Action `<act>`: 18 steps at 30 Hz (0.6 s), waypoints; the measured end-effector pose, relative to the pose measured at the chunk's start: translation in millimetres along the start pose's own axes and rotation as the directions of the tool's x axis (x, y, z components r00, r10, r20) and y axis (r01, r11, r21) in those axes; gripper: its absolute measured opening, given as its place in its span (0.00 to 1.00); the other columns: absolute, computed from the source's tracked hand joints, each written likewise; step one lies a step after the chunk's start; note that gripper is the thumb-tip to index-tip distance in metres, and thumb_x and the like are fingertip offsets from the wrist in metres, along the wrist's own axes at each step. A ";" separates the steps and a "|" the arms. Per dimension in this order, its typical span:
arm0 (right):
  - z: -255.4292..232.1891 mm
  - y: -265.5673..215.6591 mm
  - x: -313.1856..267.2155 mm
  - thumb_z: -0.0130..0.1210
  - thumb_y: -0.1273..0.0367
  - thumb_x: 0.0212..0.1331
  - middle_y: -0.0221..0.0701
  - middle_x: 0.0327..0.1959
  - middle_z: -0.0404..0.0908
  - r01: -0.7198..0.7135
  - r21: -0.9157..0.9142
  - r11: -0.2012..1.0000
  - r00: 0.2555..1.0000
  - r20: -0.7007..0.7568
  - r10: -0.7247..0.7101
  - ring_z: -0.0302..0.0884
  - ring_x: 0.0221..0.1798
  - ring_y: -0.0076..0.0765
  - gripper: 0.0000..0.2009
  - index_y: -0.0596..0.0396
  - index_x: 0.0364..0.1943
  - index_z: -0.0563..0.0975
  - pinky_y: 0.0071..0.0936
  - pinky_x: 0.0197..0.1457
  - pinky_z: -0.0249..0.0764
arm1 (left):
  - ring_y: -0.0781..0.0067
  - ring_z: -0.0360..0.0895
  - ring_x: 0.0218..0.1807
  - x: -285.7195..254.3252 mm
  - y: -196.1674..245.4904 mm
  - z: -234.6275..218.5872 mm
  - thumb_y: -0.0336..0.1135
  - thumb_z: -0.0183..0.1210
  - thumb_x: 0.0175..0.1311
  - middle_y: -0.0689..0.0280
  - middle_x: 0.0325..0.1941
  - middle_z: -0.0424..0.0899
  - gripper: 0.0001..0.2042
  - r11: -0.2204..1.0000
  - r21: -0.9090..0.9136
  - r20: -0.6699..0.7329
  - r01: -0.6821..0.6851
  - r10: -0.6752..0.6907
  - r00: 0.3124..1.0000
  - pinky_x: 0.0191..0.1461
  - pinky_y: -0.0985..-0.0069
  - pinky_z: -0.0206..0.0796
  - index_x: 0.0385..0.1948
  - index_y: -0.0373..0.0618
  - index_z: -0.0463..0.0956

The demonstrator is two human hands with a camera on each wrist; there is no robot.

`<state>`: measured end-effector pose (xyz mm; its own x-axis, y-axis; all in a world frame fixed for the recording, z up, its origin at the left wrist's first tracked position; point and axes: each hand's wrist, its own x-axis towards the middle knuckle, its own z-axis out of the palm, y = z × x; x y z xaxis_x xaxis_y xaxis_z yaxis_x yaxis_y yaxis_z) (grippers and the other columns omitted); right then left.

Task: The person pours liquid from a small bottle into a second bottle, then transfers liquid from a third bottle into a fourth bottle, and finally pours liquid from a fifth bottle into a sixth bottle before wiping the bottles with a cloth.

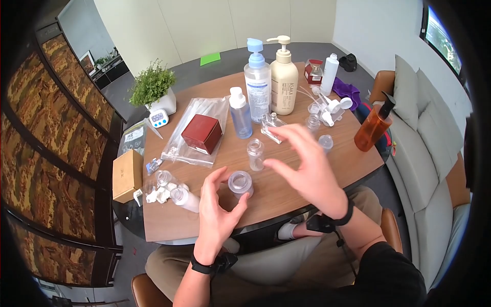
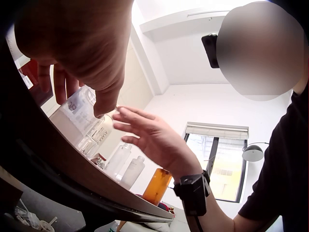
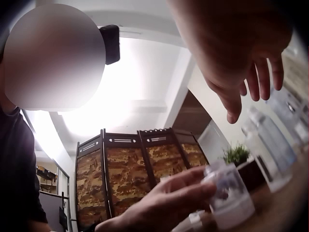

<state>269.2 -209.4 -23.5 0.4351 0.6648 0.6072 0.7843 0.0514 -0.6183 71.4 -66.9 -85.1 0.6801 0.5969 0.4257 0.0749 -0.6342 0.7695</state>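
Note:
My left hand (image 1: pixel 217 212) grips a small clear jar (image 1: pixel 240 182) near the table's front edge, with the thumb on its right side and the fingers on its left. The right wrist view also shows the left hand (image 3: pixel 166 200) at the jar (image 3: pixel 231 200). My right hand (image 1: pixel 314 171) is raised with fingers spread and holds nothing; its thumb tip is close to a small clear bottle (image 1: pixel 255 156). Whether thumb and bottle touch, I cannot tell. A rectangular glass bottle (image 1: pixel 271 128) stands behind its fingers.
Tall pump bottles (image 1: pixel 284 84) and a blue spray bottle (image 1: pixel 240 115) stand behind. A dark red box (image 1: pixel 202 134) lies on a plastic bag. At left are a cardboard box (image 1: pixel 127 176), a tilted bottle (image 1: pixel 185 199) and white crumpled pieces (image 1: pixel 161 193). An amber bottle (image 1: pixel 372 130) is at right.

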 end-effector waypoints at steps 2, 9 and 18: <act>-30.5 -12.2 4.6 0.77 0.71 0.60 0.41 0.58 0.85 0.022 -0.080 0.997 0.999 -0.042 -0.025 0.82 0.65 0.50 0.24 0.57 0.61 0.84 0.42 0.68 0.78 | 0.65 0.83 0.61 0.7 3.6 -0.6 0.31 0.79 0.61 0.58 0.62 0.90 0.38 1.000 0.009 -0.004 -0.004 0.004 1.000 0.67 0.65 0.71 0.74 0.39 0.70; -82.8 14.8 -3.6 0.79 0.66 0.57 0.39 0.51 0.84 -0.232 -0.408 0.883 0.965 -0.212 0.155 0.83 0.57 0.48 0.22 0.59 0.53 0.83 0.41 0.62 0.79 | 0.65 0.84 0.59 0.1 7.0 -0.3 0.33 0.80 0.61 0.58 0.59 0.91 0.38 0.999 0.036 0.000 -0.021 0.021 1.000 0.64 0.65 0.71 0.73 0.40 0.70; -79.5 35.3 -2.9 0.80 0.61 0.54 0.42 0.45 0.85 -0.500 -0.418 0.758 0.840 -0.022 0.542 0.86 0.49 0.52 0.23 0.61 0.45 0.81 0.47 0.53 0.80 | 0.66 0.84 0.58 0.2 5.2 -0.4 0.32 0.80 0.60 0.59 0.59 0.91 0.39 0.999 0.040 0.004 -0.026 0.026 1.000 0.63 0.66 0.71 0.74 0.41 0.70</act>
<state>330.8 -268.8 -7.4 0.8004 0.5699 0.1861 0.5620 -0.6054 -0.5636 71.6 -69.8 -80.8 0.6847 0.5785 0.4433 0.0864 -0.6684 0.7387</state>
